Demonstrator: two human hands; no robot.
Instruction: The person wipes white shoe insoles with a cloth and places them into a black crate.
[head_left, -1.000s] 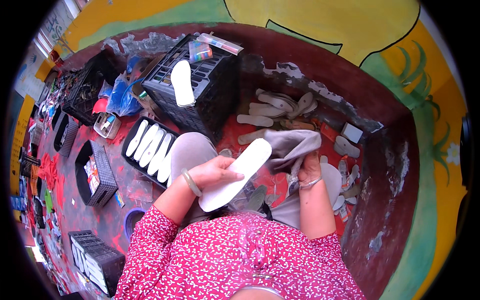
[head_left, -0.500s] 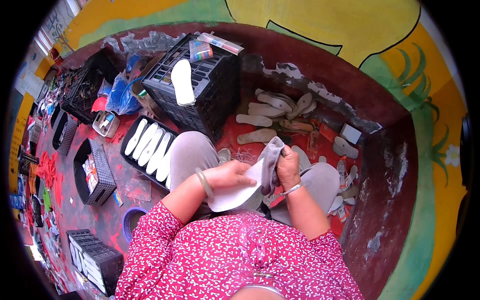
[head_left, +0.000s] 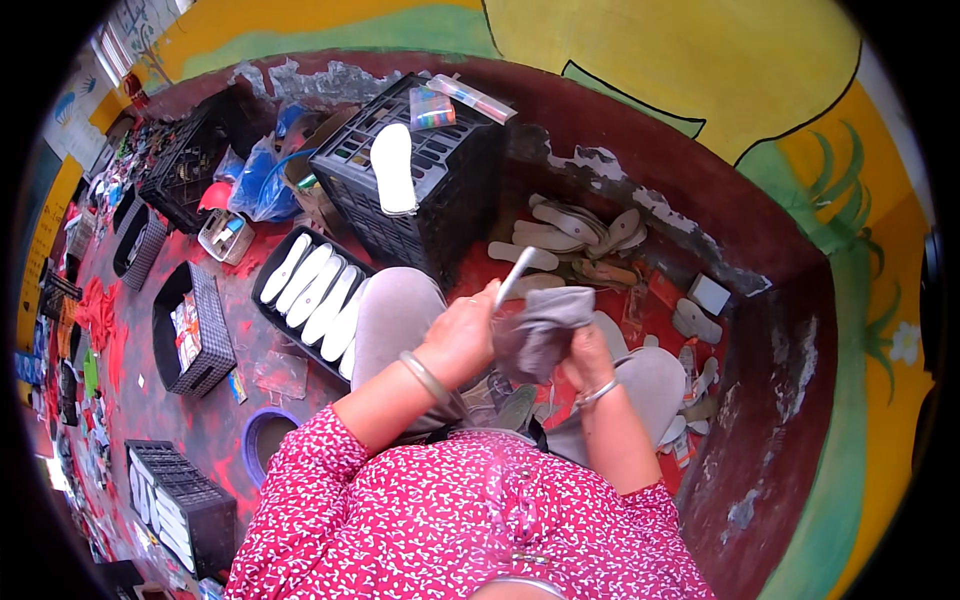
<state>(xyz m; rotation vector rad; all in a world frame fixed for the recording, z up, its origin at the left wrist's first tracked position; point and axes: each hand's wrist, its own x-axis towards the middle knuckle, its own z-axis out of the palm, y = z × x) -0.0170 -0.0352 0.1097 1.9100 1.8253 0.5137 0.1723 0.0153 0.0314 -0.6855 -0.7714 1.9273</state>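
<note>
Above my lap my left hand (head_left: pixel 465 338) is closed around a white insole (head_left: pixel 514 279), seen nearly edge-on with its upper end sticking out past my fingers. Close beside it, my right hand (head_left: pixel 588 360) grips a crumpled grey cloth (head_left: pixel 553 312), which hangs between the two hands. The cloth is a little blurred and hides part of my fingers; whether it touches the insole I cannot tell. Left of my knee stands a long black tray (head_left: pixel 262 297) with a row of white insoles (head_left: pixel 327 300). Another white insole (head_left: pixel 392 170) lies on an upturned black crate (head_left: pixel 450 190).
Piled insoles (head_left: pixel 575 222) lie on the red floor by the maroon wall (head_left: pixel 690 165). At left are a checkered basket (head_left: pixel 205 355), a purple-rimmed bucket (head_left: pixel 250 440) and a black crate of white insoles (head_left: pixel 200 500). Blue plastic bags (head_left: pixel 265 180) sit behind the tray.
The insole has turned from lying broad side up to nearly edge-on and has come away from the cloth's fold. My left hand has risen slightly; the cloth now droops below my right hand.
</note>
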